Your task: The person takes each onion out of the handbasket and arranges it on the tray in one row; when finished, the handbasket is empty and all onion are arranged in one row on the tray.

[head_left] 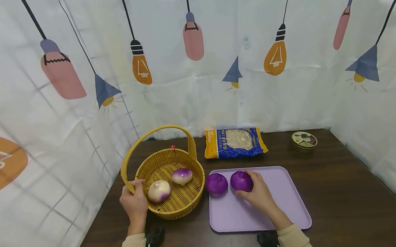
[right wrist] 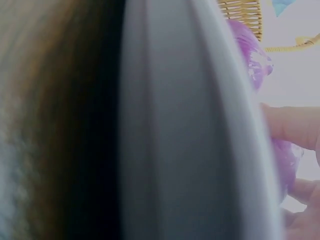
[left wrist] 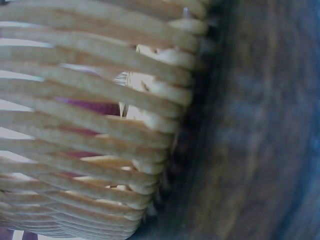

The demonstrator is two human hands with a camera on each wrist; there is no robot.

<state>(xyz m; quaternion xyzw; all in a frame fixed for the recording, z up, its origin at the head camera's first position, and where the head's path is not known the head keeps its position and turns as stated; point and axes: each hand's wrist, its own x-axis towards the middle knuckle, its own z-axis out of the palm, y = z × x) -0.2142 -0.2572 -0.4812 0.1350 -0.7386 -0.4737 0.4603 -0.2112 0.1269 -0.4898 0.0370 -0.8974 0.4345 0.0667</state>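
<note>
A yellow wicker basket [head_left: 175, 213] stands on the left side of the table, its tall handle raised. My left hand [head_left: 135, 201] grips it where the handle meets the rim; the left wrist view shows the basket's woven wall [left wrist: 90, 135] close up. Inside lie two white-and-purple turnips, one nearer my left hand [head_left: 159, 191] and one farther right [head_left: 182, 176]. Between thumb and fingers, my right hand [head_left: 259, 194] holds a purple onion [head_left: 241, 181] over the lilac tray [head_left: 255, 220]. A second purple onion [head_left: 217, 184] sits at the tray's left edge, beside the basket.
Behind the tray lies a blue-and-yellow bag of pasta [head_left: 235, 143]. A round green tin [head_left: 304, 141] stands at the back right of the dark wooden table [head_left: 347, 190]. White curtains printed with lamps enclose the back and sides.
</note>
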